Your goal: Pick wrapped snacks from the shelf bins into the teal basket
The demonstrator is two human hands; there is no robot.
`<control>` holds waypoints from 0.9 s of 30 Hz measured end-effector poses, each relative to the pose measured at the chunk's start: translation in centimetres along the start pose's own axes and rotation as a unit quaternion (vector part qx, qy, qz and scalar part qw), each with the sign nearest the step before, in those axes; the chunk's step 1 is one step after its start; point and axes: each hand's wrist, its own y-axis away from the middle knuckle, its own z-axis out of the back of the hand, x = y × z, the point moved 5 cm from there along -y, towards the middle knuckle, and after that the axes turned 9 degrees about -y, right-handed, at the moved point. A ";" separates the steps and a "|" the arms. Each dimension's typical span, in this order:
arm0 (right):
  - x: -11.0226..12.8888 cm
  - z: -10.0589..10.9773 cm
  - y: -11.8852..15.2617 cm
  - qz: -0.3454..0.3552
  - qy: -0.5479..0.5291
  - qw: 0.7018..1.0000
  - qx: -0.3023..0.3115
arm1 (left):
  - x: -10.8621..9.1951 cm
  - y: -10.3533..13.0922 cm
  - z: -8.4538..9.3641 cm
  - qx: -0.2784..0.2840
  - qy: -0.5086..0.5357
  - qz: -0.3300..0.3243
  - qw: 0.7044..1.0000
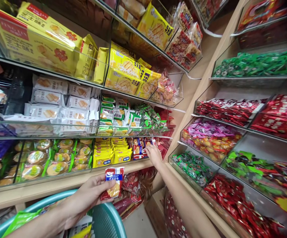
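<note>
My left hand [91, 193] is closed on a small biscuit packet [115, 183] in red, white and blue wrapping, its front facing me. The packet is held above a teal plastic basket [108, 216], between thumb and fingers. My right hand [153, 154] reaches into the lowest shelf's right bin, where similar red and blue biscuit packets [138, 147] stand. Its fingers are bent in a pinch against these packets; what lies between the fingertips is hidden. Inside the basket are a green packet [21, 219] and a yellow one [84, 232], partly covered by my left arm.
Clear-fronted bins hold yellow biscuit packets [103, 155], round cakes [35, 157], white-wrapped cakes [46, 97] and green-white packets [118, 114]. More bins of wrapped sweets [193, 165] fill the shelf to the right. A wooden shelf edge [59, 181] runs between basket and bins.
</note>
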 end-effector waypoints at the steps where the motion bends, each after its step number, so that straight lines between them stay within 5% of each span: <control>1: 0.0 0.1 -0.1 -0.008 0.007 1.000 -0.007 | 0.0 0.0 0.0 -0.002 0.001 -0.001 1.000; 12: 0.8 -0.1 -0.2 -0.059 0.007 0.997 -0.056 | 0.4 0.1 -0.3 0.031 0.012 -0.011 0.999; 18: -2.0 2.1 -0.8 -0.219 0.021 0.965 -0.142 | 0.4 0.1 0.2 0.012 0.002 -0.010 1.000; 23: -3.4 1.2 -2.6 -0.350 0.018 0.932 -0.097 | 0.3 0.4 -0.1 -0.015 0.016 -0.008 1.000; 27: -3.5 0.4 -3.1 -0.391 0.020 0.918 -0.065 | 0.1 0.6 0.2 -0.023 0.020 -0.013 0.999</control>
